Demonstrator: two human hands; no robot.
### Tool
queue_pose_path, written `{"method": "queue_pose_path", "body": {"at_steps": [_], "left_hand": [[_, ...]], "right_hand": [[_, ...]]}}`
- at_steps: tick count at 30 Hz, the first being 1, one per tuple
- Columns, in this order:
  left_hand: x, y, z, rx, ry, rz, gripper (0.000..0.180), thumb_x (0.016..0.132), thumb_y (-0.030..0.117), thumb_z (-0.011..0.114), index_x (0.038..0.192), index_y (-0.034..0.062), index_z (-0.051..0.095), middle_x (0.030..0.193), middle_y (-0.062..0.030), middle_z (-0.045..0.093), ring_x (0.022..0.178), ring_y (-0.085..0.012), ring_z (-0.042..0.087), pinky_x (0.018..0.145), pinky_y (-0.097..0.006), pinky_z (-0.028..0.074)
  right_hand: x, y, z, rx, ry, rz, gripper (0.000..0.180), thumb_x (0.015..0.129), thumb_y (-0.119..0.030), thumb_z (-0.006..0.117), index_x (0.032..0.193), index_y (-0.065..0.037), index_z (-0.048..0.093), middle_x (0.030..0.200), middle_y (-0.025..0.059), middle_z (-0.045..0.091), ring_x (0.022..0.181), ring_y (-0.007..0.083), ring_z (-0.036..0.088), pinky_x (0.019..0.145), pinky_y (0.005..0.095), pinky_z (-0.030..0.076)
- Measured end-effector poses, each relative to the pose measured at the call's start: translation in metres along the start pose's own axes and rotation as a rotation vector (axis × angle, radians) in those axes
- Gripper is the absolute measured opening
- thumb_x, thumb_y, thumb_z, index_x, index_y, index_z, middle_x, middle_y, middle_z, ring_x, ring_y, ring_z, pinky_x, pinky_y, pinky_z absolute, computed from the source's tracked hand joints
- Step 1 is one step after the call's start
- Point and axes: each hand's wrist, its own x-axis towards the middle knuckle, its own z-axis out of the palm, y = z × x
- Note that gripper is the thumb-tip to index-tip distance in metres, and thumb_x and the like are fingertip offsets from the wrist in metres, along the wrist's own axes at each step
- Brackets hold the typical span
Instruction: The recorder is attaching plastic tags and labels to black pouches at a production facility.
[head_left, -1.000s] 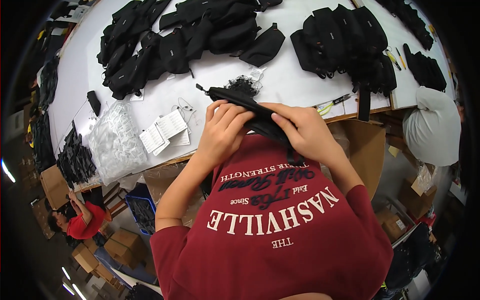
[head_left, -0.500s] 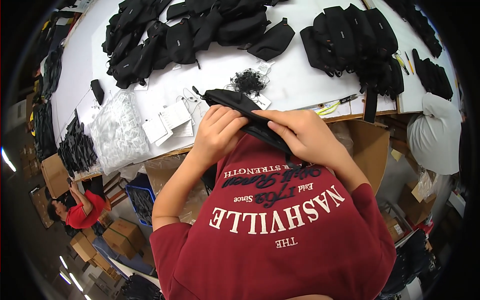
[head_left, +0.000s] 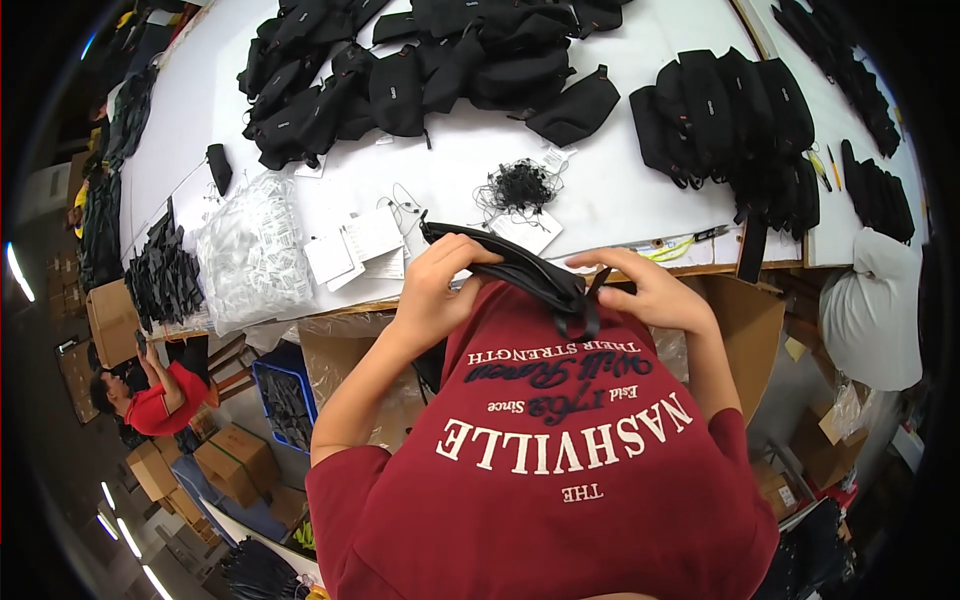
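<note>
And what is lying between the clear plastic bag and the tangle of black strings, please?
The head view shows white cards and a few loose strings lying between the clear plastic bag and the tangle of black strings.

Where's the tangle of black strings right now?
In the head view, the tangle of black strings lies on the white table, upper middle, beyond the black pouch in the left hand and next to a white card.

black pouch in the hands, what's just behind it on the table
Past the pouch, a white card and a tangle of black cords show on the table. The stretch of table edge directly behind the pouch is covered, so anything there can't be seen.
</note>
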Motion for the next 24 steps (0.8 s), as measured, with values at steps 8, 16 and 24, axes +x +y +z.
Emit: {"method": "queue_pose_path", "body": {"at_steps": [8, 16, 24], "left_hand": [[-0.013, -0.036, -0.014, -0.602, -0.355, -0.797, 0.021, 0.079, 0.017, 0.069, 0.088, 0.0010, 0.059, 0.076, 0.0026, 0.057, 0.071, -0.0039, 0.051, 0.063, -0.020, 0.042], [-0.014, -0.039, -0.004, -0.670, -0.359, -0.715, 0.018, 0.079, 0.014, 0.069, 0.083, 0.0005, 0.059, 0.075, 0.0022, 0.058, 0.070, -0.0040, 0.051, 0.063, -0.019, 0.041], [-0.031, -0.053, 0.000, -0.710, -0.076, -0.747, 0.016, 0.079, 0.013, 0.069, 0.084, 0.0025, 0.058, 0.072, 0.0031, 0.057, 0.066, -0.0034, 0.050, 0.060, -0.018, 0.040]], "right_hand": [[-0.014, 0.035, 0.001, 0.158, -0.084, 0.492, 0.029, 0.079, -0.025, 0.068, 0.090, 0.001, 0.064, 0.090, 0.0092, 0.062, 0.083, 0.0168, 0.057, 0.076, 0.0302, 0.045], [0.021, 0.006, 0.027, 0.342, -0.144, 0.322, 0.050, 0.077, -0.043, 0.067, 0.099, 0.002, 0.062, 0.103, 0.0136, 0.061, 0.097, 0.0198, 0.056, 0.082, 0.0301, 0.044], [0.026, 0.004, 0.033, 0.200, -0.166, 0.347, 0.054, 0.069, -0.044, 0.074, 0.093, 0.002, 0.061, 0.075, 0.0124, 0.063, 0.068, 0.0160, 0.058, 0.064, 0.0272, 0.045]]}}
